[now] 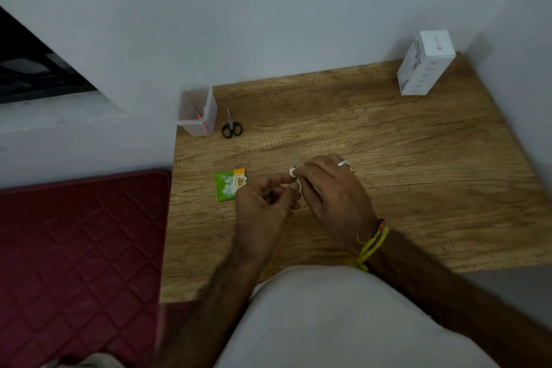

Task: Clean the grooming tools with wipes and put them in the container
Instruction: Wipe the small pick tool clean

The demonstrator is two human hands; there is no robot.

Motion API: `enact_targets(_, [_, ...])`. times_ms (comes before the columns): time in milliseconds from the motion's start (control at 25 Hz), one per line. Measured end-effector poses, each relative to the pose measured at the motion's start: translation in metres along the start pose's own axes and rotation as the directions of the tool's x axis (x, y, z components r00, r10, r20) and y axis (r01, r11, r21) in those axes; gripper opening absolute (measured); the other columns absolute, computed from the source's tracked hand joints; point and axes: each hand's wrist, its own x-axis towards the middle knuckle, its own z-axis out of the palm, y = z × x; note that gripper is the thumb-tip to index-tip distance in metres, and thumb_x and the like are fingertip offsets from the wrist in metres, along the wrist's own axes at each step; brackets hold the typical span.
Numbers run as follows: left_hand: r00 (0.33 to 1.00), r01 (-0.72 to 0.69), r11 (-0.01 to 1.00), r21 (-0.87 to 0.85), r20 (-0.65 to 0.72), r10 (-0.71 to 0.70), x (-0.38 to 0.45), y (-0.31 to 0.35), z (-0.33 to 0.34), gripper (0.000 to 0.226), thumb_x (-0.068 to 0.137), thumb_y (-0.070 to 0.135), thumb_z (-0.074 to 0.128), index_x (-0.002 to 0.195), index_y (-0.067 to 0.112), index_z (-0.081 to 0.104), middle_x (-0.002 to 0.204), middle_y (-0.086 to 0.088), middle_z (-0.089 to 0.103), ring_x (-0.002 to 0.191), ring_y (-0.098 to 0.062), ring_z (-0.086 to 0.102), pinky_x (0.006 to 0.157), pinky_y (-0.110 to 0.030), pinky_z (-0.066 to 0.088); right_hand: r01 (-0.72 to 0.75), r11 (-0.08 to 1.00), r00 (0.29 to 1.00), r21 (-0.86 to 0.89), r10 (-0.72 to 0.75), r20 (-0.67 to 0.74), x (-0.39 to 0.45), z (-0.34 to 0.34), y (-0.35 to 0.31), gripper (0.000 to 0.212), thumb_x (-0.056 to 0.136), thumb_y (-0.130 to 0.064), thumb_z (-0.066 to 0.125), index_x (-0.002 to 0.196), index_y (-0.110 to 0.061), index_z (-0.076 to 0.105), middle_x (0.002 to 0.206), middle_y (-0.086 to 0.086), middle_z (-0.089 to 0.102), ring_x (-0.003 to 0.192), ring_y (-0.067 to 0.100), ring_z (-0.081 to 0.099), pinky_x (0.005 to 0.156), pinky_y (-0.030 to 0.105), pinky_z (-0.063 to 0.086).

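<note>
Head view, mid-frame: our left hand point(263, 203) pinches a thin metal tool point(295, 165); our right hand point(331, 188) pinches a white wipe point(292, 172) around it.

Items I cannot make out from my feed:
- Small metal tool point(295, 163): only its tip shows above the white wipe point(292, 172); the rest sits behind the fingers of the left hand point(263, 203) and right hand point(331, 188); kind unclear
- Clear container point(197, 109): reddish contents too blurred to identify
- Green sachet point(228, 185): right edge behind the left hand; print unreadable
- White box point(425, 64): label too small to read
- Both forearms: cut off at the bottom edge
</note>
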Motion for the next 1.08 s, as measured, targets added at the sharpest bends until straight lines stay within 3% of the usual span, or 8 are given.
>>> enact_targets(280, [1.0, -0.012, 1.0, 0.0, 0.008, 0.012, 0.002, -0.001, 0.0, 0.013, 0.088, 0.003, 0.071, 0.098, 0.012, 0.074, 0.07, -0.008, 0.074, 0.063, -0.017, 0.07, 0.059, -0.024, 0.053, 0.012, 1.0, 1.0, -0.014, -0.013, -0.012, 0.001, -0.002, -0.001, 0.021, 0.096, -0.015, 0.056, 0.104, -0.004, 0.071, 0.098, 0.01, 0.067, 0.089, 0.029, 0.061, 0.075, 0.045, 0.051])
enact_targets(560, [0.997, -0.002, 0.995, -0.102, 0.074, 0.01, 0.002, 0.0, -0.005, 0.02, 0.086, -0.005, 0.07, 0.106, 0.0, 0.07, 0.079, -0.015, 0.075, 0.071, -0.017, 0.073, 0.064, -0.022, 0.056, 0.046, 0.999, 0.999, -0.023, -0.046, -0.004, 0.003, -0.004, -0.001, 0.021, 0.094, -0.014, 0.057, 0.104, -0.004, 0.072, 0.098, 0.009, 0.067, 0.088, 0.028, 0.061, 0.074, 0.043, 0.052])
enact_targets(880, [0.987, 0.035, 0.993, -0.112, 0.158, -0.017, 0.003, 0.003, -0.009, 0.035, 0.078, -0.01, 0.075, 0.107, 0.009, 0.069, 0.087, -0.018, 0.075, 0.08, -0.024, 0.074, 0.072, -0.029, 0.06, 0.077, 0.996, 0.997, -0.033, -0.076, 0.029, 0.002, -0.007, 0.0, 0.024, 0.093, -0.013, 0.053, 0.105, -0.003, 0.072, 0.098, 0.011, 0.066, 0.088, 0.03, 0.061, 0.073, 0.046, 0.053])
enact_targets(1000, [0.978, 0.06, 0.993, -0.106, 0.207, -0.037, 0.001, 0.006, -0.012, 0.025, 0.085, -0.003, 0.072, 0.105, 0.013, 0.068, 0.087, -0.012, 0.077, 0.083, -0.023, 0.075, 0.072, -0.028, 0.059, 0.069, 0.997, 0.997, -0.022, -0.068, 0.022, 0.001, -0.01, 0.002, 0.023, 0.094, -0.013, 0.054, 0.104, -0.003, 0.072, 0.097, 0.01, 0.066, 0.087, 0.029, 0.06, 0.073, 0.045, 0.052])
enact_targets(1080, [0.973, 0.103, 0.987, -0.12, 0.216, -0.075, 0.002, 0.013, -0.013, 0.013, 0.098, 0.018, 0.06, 0.102, 0.011, 0.069, 0.085, -0.012, 0.077, 0.081, -0.023, 0.076, 0.069, -0.028, 0.06, 0.079, 0.997, 0.997, -0.015, -0.079, 0.028, 0.002, -0.01, 0.002, 0.022, 0.094, -0.013, 0.055, 0.104, -0.004, 0.072, 0.097, 0.009, 0.066, 0.087, 0.028, 0.06, 0.074, 0.043, 0.052])
